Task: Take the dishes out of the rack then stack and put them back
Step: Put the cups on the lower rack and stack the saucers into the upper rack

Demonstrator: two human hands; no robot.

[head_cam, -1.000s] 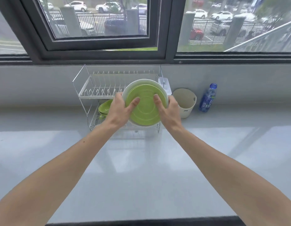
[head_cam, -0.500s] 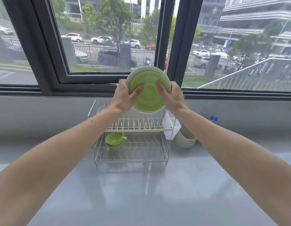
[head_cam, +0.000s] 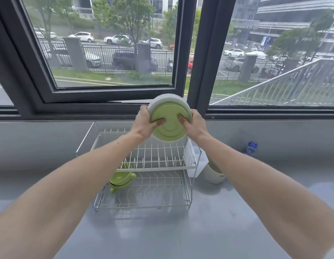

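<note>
Our left hand [head_cam: 143, 124] and our right hand [head_cam: 195, 126] hold a stack of plates [head_cam: 170, 128] between them, one hand on each side. Our fingers curl round the rims and both thumbs press on the front plate. That front one is a green plate [head_cam: 169, 134], and behind it are white plates [head_cam: 165, 99]. The stack stands up on its edge, leaning a little. It is up in the air, above the back of the wire rack [head_cam: 156, 167], not touching it. Lower down, green bowls [head_cam: 121, 181] sit on the left of the rack's bottom shelf. A white pot [head_cam: 213, 174] stands just beside the rack on the right. A bottle [head_cam: 251, 146] with a blue cap is farther right on the grey counter [head_cam: 181, 230].
</note>
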